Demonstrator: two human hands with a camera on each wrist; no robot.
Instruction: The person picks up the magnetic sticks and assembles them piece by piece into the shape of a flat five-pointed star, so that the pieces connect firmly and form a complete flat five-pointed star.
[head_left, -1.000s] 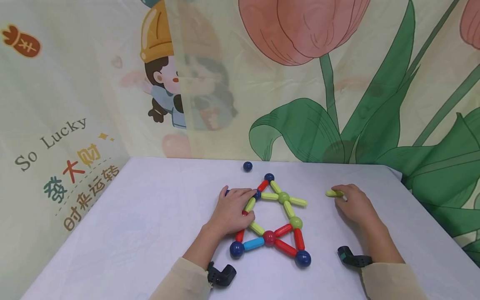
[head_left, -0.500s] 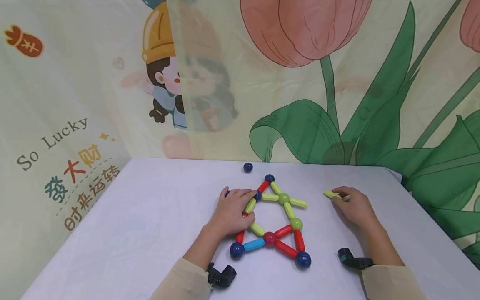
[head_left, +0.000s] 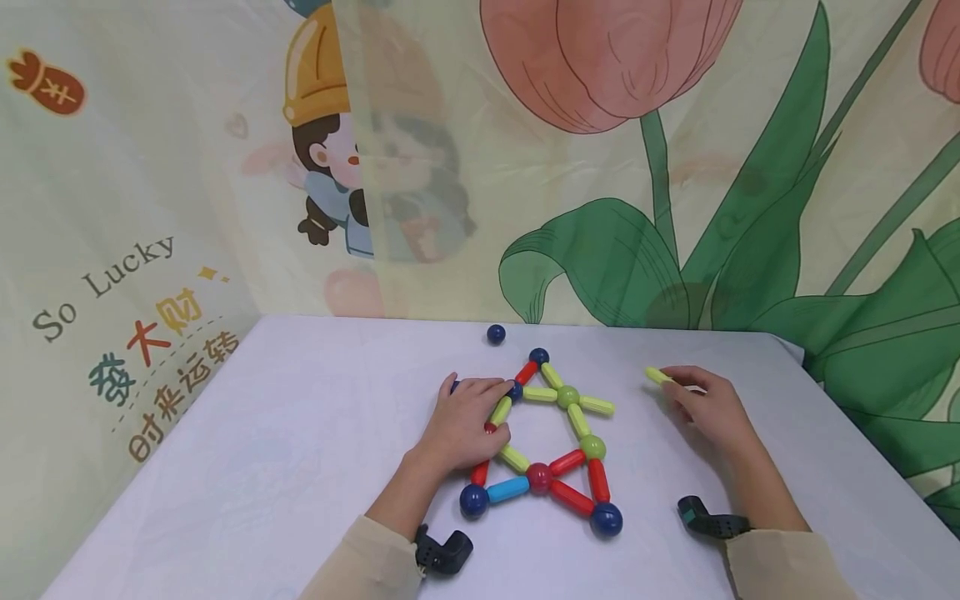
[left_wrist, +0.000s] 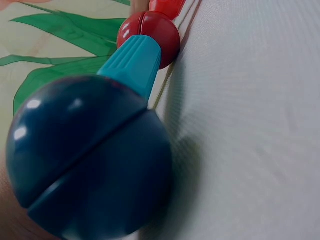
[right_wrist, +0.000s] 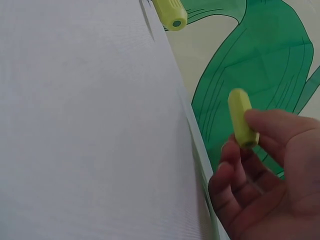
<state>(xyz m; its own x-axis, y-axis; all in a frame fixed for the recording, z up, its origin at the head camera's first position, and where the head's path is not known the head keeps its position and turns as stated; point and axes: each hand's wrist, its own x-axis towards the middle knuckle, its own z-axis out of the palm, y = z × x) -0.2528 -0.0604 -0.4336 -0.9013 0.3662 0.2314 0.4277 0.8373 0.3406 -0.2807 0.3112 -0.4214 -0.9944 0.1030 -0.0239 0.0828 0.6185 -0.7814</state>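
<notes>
On the table lies a flat frame of magnetic rods and balls, with a red ball (head_left: pixel 539 478), a light blue rod (head_left: pixel 508 487) and a dark blue ball (head_left: pixel 474 501) along its near side. My left hand (head_left: pixel 465 421) rests over the frame's left side, its fingers reaching across to a blue ball (head_left: pixel 514 391) and hiding some pieces. In the left wrist view the near dark blue ball (left_wrist: pixel 90 155) fills the foreground. To the right, my right hand (head_left: pixel 708 404) pinches a yellow-green magnetic rod (right_wrist: pixel 242 117) between thumb and fingers, apart from the frame.
A loose dark blue ball (head_left: pixel 496 334) sits near the table's back edge. One yellow-green rod (head_left: pixel 597 406) sticks out from the frame toward the right hand. A printed cloth backdrop (head_left: pixel 420 292) hangs behind the white table (head_left: pixel 247 467).
The rod in my right hand has turned, its free end now pointing up and left, and the hand has shifted slightly. My left hand and the frame stay in place.
</notes>
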